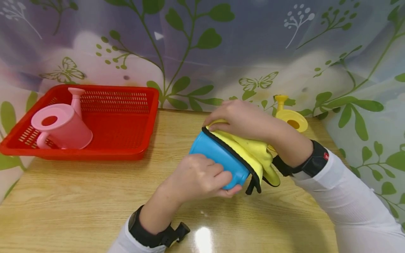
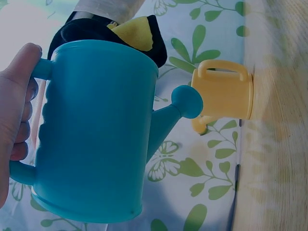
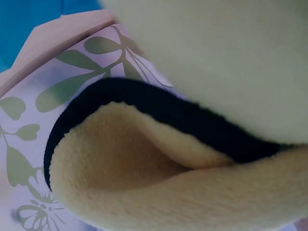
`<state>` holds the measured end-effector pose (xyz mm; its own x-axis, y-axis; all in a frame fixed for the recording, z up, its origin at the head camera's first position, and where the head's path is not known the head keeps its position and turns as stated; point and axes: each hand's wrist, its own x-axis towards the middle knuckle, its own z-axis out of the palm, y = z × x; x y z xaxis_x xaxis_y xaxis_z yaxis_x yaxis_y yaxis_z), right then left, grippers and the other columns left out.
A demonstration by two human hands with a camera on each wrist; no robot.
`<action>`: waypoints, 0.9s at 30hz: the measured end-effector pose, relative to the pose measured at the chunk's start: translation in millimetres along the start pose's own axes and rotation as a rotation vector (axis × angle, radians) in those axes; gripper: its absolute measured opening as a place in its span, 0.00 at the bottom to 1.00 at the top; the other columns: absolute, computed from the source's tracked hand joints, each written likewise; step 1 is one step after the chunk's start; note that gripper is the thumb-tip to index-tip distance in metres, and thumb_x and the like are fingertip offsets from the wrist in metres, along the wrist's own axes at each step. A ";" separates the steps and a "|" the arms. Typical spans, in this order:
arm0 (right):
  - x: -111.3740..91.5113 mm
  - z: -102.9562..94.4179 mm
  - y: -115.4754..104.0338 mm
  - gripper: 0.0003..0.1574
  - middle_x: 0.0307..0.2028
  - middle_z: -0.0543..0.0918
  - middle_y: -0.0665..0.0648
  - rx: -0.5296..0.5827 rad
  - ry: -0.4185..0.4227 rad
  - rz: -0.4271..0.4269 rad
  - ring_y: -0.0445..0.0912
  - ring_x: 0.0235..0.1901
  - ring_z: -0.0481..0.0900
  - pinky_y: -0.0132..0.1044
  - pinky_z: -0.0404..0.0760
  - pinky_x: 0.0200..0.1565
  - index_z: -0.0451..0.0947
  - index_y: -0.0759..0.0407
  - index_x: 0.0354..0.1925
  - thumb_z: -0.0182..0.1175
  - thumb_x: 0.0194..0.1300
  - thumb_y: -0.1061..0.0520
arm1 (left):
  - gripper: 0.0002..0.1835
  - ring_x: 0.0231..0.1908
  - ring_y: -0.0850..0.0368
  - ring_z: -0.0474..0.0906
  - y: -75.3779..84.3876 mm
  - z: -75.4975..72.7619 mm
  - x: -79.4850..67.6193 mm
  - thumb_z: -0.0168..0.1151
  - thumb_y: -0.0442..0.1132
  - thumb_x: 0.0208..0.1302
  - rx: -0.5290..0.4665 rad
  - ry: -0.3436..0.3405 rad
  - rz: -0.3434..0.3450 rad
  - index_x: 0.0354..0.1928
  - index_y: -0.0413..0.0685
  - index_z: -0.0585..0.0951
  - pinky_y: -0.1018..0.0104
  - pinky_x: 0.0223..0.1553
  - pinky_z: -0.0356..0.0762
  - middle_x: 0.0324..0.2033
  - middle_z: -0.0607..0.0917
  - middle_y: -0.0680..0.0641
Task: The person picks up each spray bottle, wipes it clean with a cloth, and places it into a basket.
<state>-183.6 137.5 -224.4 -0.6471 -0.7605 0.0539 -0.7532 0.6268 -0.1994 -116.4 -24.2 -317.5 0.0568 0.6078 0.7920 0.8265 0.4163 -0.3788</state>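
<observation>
A blue watering can point(image 1: 210, 149) is held tilted above the table, its handle gripped by my left hand point(image 1: 202, 177). In the left wrist view the can point(image 2: 98, 130) shows its spout and rose on the right, and my left fingers point(image 2: 21, 130) curl round the handle. My right hand point(image 1: 243, 117) holds a yellow cloth point(image 1: 253, 149) with black edging over the can's open end. Close up in the right wrist view, the fleecy cloth point(image 3: 130, 154) hangs in a fold; no fingers show there.
A red basket point(image 1: 110, 152) stands at the left with a pink watering can point(image 1: 68, 128) in it. Behind my right forearm, a yellow watering can point(image 1: 295, 117) is on the wooden table point(image 1: 79, 207). A leaf-patterned cloth backdrop point(image 1: 202, 80) borders the table.
</observation>
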 end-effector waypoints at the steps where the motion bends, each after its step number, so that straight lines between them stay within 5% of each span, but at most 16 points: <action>1: -0.5 0.3 0.7 0.14 0.46 0.86 0.46 -0.004 -0.001 0.008 0.46 0.49 0.80 0.43 0.77 0.49 0.83 0.49 0.49 0.60 0.67 0.51 | 0.23 0.10 0.69 0.56 0.0 -0.1 0.1 0.52 0.53 0.65 -0.002 -0.002 0.001 0.13 0.57 0.63 0.75 0.14 0.54 0.08 0.61 0.60; 7: -4.4 0.4 3.1 0.14 0.46 0.86 0.46 -0.007 -0.010 0.036 0.46 0.49 0.79 0.42 0.79 0.42 0.83 0.46 0.50 0.59 0.68 0.50 | 0.23 0.10 0.70 0.56 -0.6 -0.3 0.3 0.53 0.53 0.64 -0.004 0.001 -0.003 0.13 0.57 0.63 0.75 0.14 0.54 0.08 0.61 0.60; 27: -29.8 -8.0 13.0 0.13 0.43 0.86 0.46 0.022 0.016 -0.023 0.45 0.43 0.80 0.42 0.77 0.46 0.84 0.49 0.48 0.60 0.67 0.55 | 0.23 0.09 0.69 0.58 -6.8 -2.4 -4.6 0.57 0.53 0.60 0.052 0.029 -0.026 0.13 0.57 0.62 0.75 0.14 0.55 0.07 0.63 0.59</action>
<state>-175.1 169.7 -220.8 -0.6318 -0.7716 0.0742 -0.7651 0.6055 -0.2190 -121.0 -31.4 -317.4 0.0527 0.5767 0.8153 0.7979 0.4666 -0.3816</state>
